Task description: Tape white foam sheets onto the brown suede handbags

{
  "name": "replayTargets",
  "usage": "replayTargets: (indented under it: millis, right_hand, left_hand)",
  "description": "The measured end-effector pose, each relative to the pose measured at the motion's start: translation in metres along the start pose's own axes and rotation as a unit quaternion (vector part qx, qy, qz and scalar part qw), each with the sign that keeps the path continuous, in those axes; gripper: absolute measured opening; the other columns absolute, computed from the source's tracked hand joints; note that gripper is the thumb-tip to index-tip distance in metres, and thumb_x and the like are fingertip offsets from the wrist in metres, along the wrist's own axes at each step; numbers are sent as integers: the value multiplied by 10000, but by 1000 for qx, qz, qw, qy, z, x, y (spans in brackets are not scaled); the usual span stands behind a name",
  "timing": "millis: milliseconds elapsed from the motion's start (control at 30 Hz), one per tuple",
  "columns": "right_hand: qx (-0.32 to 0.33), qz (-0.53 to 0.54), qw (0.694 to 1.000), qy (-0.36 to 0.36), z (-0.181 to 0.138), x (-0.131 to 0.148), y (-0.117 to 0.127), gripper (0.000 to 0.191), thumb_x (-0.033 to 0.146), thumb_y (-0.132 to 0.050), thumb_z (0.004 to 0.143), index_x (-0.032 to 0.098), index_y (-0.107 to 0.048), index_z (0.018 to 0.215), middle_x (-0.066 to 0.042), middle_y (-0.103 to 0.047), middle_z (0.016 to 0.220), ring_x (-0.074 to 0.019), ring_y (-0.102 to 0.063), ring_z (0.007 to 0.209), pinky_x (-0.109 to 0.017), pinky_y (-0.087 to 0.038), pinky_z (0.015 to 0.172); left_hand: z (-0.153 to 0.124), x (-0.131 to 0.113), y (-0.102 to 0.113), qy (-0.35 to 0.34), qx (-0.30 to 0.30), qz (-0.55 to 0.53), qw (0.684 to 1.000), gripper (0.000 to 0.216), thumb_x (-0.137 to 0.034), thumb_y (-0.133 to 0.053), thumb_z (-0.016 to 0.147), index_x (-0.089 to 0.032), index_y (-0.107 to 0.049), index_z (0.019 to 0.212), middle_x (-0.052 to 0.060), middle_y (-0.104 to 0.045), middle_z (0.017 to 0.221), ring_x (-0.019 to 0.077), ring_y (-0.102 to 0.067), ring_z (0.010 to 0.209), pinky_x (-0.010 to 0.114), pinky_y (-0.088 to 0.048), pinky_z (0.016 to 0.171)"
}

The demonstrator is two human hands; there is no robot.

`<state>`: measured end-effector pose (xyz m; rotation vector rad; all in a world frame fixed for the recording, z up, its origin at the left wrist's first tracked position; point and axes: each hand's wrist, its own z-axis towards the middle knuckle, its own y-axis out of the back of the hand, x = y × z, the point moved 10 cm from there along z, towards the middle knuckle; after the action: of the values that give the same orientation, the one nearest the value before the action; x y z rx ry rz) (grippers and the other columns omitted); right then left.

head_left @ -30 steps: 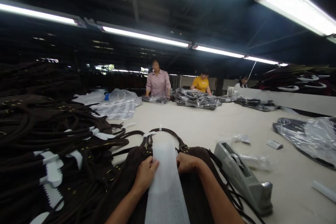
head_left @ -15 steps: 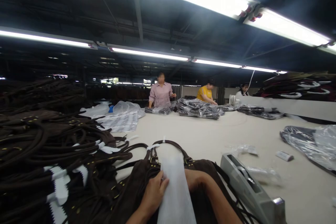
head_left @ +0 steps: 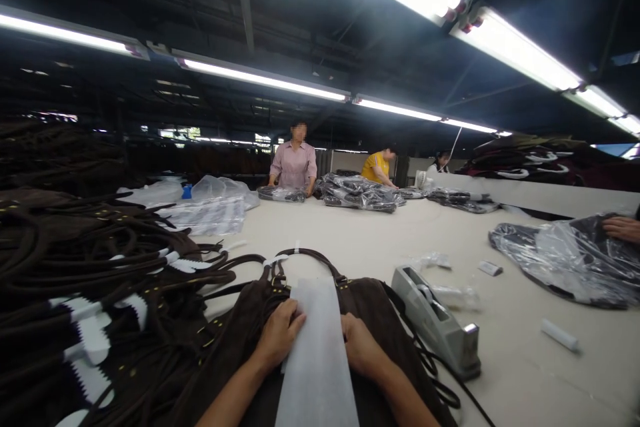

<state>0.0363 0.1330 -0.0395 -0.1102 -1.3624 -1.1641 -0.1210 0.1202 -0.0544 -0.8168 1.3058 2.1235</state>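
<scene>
A dark brown suede bag [head_left: 373, 317] lies in front of me with its handles [head_left: 310, 255] pointing away. A white foam strip [head_left: 317, 347] runs down the middle of the bag. My left hand [head_left: 277, 333] grips the strip's left edge with curled fingers. My right hand [head_left: 361, 347] presses on the strip's right edge, fingers bent over it.
A big heap of brown bags [head_left: 90, 280] fills the left. A grey tape dispenser [head_left: 435, 323] stands right of my bag. Plastic-wrapped bags [head_left: 565, 257] lie at the right under another person's hand [head_left: 623, 228]. Three people [head_left: 294, 163] work at the far side of the beige table [head_left: 525, 373].
The view has shifted, bringing the wrapped bags and another person's hand in at the right. My hands stay on the strip's edges; the right hand is more visible now.
</scene>
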Motion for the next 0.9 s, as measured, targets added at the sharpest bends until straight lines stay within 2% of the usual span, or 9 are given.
replayTargets:
  millis: [167,300,467,567,667,733,800,867,900]
  right_hand:
    - [25,50,998,0,2,3,-2,168,311,-680,692,180,-748,774,8,-722,734,-206,-666,709,-256,-487,711]
    - [7,15,1000,-15,4,-8,-2,120,294,-690,680,191,-744,711,10,-700,705,-192,-647,720,-247,-472,709]
    - [-46,-52,996,-51,8,-32,7,63,185,-680,644,209,-737,655,8,-677,805,-127,-593,709,-204,-431,646]
    - [-61,-16,997,-42,11,-37,9,162,107,-652,612,219,-750,675,10,-675,848,-103,-567,671,-199,-417,609]
    - [-110,93,988,-58,15,-48,16,226,78,-615,603,217,-764,700,5,-690,766,-107,-571,611,-216,-432,581]
    - [-169,204,958,-110,18,-64,24,186,109,-622,613,188,-761,709,2,-669,620,-124,-571,525,-240,-448,530]
    - [-217,282,923,-147,25,-77,33,136,143,-644,615,161,-744,705,5,-642,537,-134,-569,464,-251,-459,485]
    - [-245,303,909,-147,38,-78,47,111,151,-652,619,154,-721,705,5,-641,529,-139,-591,468,-247,-477,477]
    - [-254,302,908,-142,47,-77,56,102,151,-648,626,156,-708,709,8,-638,525,-139,-601,474,-242,-486,475]
  left_hand:
    - [1,13,3,33,-12,-51,998,192,-390,-542,774,-208,-602,771,33,-651,783,210,-590,794,303,-425,763]
    - [3,20,12,64,-41,-124,989,292,-486,-553,748,-202,-605,797,23,-661,769,207,-598,760,294,-440,718]
    - [-2,32,15,123,-68,-230,963,439,-608,-626,663,-185,-585,773,-10,-619,635,162,-553,577,249,-413,521]
    - [-10,35,17,164,-82,-288,940,470,-610,-669,641,-180,-587,813,-28,-612,620,125,-519,513,224,-392,471]
    - [-19,27,19,190,-72,-339,919,476,-589,-699,630,-180,-595,851,-22,-621,625,126,-532,501,240,-426,484]
    - [-23,14,15,195,-29,-379,904,461,-543,-733,621,-179,-613,877,-5,-640,643,146,-567,523,272,-466,529]
    - [-29,-2,-4,202,74,-417,883,421,-453,-789,594,-168,-638,865,9,-654,650,154,-585,539,288,-481,574]
    - [-39,-13,-28,211,188,-430,857,395,-401,-827,558,-148,-655,809,20,-656,642,150,-588,550,276,-467,589]
    - [-43,-14,-37,215,224,-424,851,402,-407,-836,543,-139,-658,785,28,-659,648,150,-591,562,269,-458,590]
